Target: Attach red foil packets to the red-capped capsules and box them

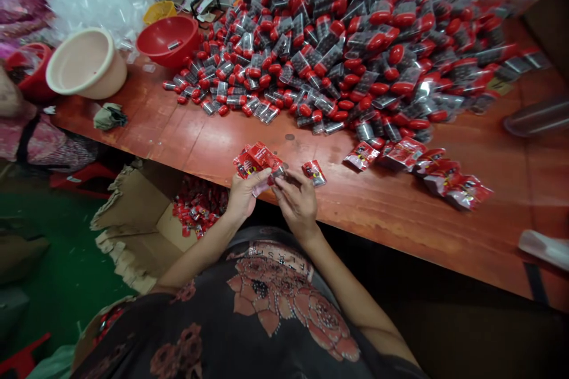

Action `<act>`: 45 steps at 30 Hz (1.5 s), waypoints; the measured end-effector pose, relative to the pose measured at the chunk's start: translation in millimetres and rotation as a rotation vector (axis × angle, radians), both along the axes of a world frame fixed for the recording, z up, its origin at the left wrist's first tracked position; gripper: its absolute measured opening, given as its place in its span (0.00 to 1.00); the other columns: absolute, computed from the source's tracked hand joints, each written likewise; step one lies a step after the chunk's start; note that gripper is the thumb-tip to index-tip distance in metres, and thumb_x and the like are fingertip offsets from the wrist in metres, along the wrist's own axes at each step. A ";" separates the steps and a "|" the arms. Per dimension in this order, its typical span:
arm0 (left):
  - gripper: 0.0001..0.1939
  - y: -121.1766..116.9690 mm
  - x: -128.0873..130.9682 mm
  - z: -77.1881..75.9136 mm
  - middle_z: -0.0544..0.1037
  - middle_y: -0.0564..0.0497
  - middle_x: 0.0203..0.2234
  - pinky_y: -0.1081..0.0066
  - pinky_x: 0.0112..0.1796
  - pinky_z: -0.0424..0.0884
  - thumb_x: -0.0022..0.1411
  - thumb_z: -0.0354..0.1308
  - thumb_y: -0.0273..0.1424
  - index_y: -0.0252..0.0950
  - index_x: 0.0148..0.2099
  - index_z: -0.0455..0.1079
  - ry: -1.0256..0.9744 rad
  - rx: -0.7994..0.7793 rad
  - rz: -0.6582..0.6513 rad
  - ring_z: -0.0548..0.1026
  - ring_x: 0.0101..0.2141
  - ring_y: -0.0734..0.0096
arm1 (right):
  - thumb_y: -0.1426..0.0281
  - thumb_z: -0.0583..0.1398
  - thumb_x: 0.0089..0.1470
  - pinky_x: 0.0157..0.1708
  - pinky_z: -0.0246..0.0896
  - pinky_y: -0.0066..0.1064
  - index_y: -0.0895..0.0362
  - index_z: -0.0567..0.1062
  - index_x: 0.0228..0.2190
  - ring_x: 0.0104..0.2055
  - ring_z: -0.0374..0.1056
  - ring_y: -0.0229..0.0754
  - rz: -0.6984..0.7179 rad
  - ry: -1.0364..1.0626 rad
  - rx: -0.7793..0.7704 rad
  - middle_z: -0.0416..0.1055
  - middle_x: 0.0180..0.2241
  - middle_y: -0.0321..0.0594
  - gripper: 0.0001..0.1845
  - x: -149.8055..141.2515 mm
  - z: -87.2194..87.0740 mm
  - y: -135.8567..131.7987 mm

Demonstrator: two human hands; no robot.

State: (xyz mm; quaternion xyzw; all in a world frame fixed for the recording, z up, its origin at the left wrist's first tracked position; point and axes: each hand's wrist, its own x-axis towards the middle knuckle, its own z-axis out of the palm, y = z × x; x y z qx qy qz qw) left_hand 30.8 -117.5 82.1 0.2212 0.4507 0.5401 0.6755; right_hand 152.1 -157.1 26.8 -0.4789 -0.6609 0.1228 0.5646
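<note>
Near the table's front edge, my left hand (243, 194) is closed, thumb on top, on red printed packets (262, 155). My right hand (299, 200) comes in from the other side, its fingers pinching the near end of the packets, where something dark and clear shows at the fingertips. What exactly lies between those fingers is partly hidden. Just beyond my right hand a single red packet (314, 172) lies on the table. Further right is another packet (361, 156), and beside it a row of several filled red packets (444, 174).
A large heap of clear tubes with red caps (320, 47) covers the back of the table (178, 130). To the left stand a red bowl (166, 41) and a cream tub (86, 65) near a crumpled cloth (109, 116). Below, a cardboard box (133, 207) holds red packets. Another person's arm (9, 95) shows far left.
</note>
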 end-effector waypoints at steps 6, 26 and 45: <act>0.16 -1.8 -2.8 -1.0 0.80 0.52 0.28 0.72 0.33 0.73 0.37 0.73 0.27 0.33 0.32 0.76 0.075 -0.013 0.013 0.77 0.28 0.72 | 0.76 0.62 0.55 0.50 0.68 0.47 0.47 0.68 0.47 0.52 0.70 0.45 0.008 -0.046 0.050 0.73 0.50 0.42 0.19 -2.4 5.5 -1.1; 0.14 -14.3 14.8 -7.3 0.80 0.53 0.27 0.74 0.34 0.72 0.40 0.73 0.27 0.33 0.32 0.75 -0.002 -0.032 -0.013 0.76 0.27 0.75 | 0.74 0.61 0.55 0.51 0.68 0.45 0.49 0.66 0.51 0.52 0.69 0.44 -0.092 0.122 -0.066 0.71 0.49 0.42 0.22 -11.5 3.0 -6.2; 0.19 10.9 6.0 -3.2 0.78 0.53 0.25 0.75 0.24 0.70 0.39 0.74 0.35 0.33 0.34 0.73 0.095 -0.057 -0.140 0.73 0.21 0.77 | 0.62 0.63 0.54 0.37 0.75 0.35 0.47 0.76 0.48 0.37 0.72 0.38 0.143 0.738 -0.555 0.71 0.43 0.37 0.18 6.4 10.7 3.8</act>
